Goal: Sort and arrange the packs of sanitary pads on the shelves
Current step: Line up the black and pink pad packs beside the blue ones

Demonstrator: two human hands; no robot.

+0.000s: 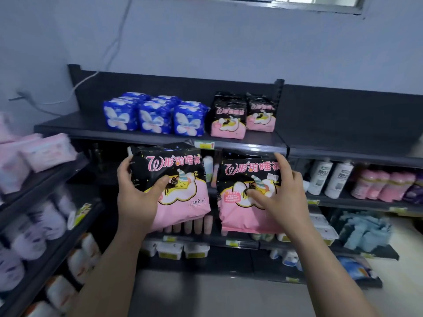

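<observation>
Left hand grips one pack, right hand a second pack.

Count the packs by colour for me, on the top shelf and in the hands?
Blue-and-white plastic packs, front row of the dark top shelf: 3; more stand behind, too hidden to count.
Black-and-pink plastic packs: 4, with 2 on that shelf, 1 gripped by the left hand, 1 by the right hand.
Total countable: 7.
</observation>
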